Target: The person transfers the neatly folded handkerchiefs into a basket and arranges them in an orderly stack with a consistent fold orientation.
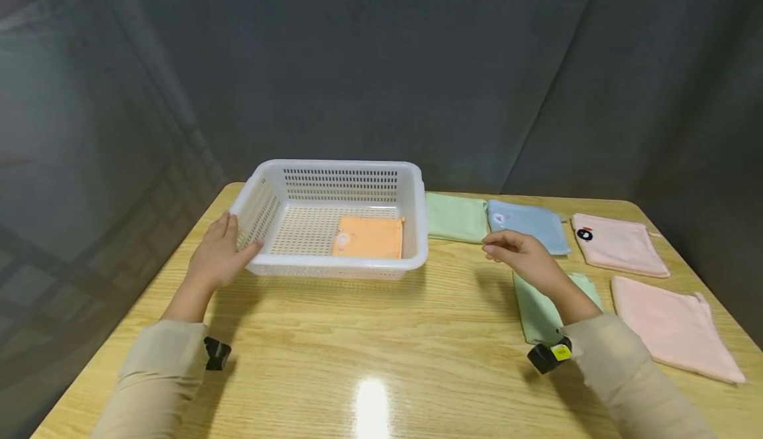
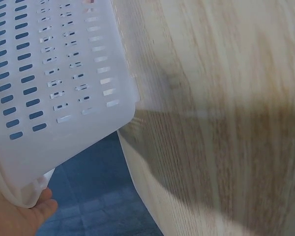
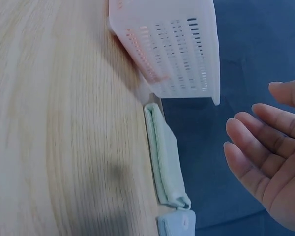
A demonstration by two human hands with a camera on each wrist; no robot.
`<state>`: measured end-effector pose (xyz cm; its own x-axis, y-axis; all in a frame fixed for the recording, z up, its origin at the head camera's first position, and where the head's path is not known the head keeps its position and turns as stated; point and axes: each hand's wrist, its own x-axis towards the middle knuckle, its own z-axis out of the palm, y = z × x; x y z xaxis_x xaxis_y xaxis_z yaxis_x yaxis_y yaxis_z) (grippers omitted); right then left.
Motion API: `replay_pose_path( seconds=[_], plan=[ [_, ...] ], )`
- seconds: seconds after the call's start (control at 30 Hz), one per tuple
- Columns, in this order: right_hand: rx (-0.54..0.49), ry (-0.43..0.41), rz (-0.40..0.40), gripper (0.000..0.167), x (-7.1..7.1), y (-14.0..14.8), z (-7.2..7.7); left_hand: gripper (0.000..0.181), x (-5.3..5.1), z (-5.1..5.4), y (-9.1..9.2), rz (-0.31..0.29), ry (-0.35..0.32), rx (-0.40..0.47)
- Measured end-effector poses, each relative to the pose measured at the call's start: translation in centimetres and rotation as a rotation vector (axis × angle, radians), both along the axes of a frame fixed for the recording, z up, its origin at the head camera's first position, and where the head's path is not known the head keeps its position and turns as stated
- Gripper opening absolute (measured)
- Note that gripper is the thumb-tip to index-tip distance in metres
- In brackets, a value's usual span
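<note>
My left hand (image 1: 218,254) touches the near left corner of a white perforated plastic basket (image 1: 338,262), thumb by the front rim and fingers fairly straight along the left side. In the left wrist view, part of the left hand (image 2: 17,216) shows at the basket's rim (image 2: 27,196). Inside the basket lies an orange cloth pouch (image 1: 372,237) with a round light patch. My right hand (image 1: 524,260) hovers empty above the table, fingers loosely bent; the right wrist view shows its thumb apart from them. Beneath the right forearm lies a green pouch (image 1: 539,310), partly hidden.
Along the back edge, right of the basket, lie another green pouch (image 1: 456,217) and a blue pouch (image 1: 530,227). Two pink pouches (image 1: 622,247) lie farther right, one nearer me. The wooden table (image 1: 334,346) ends at a dark curtain (image 1: 381,75).
</note>
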<state>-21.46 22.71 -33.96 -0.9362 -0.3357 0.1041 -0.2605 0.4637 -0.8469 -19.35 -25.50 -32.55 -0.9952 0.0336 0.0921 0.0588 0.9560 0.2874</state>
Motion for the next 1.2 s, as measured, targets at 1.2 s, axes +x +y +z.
replay_pose_path(
  seconds=[1.2],
  plan=[
    [0.116, -0.06, -0.059, 0.045, 1.6, 5.5, -1.5, 0.084, -0.1, -0.1, -0.1, -0.002, -0.026, 0.002]
  ],
)
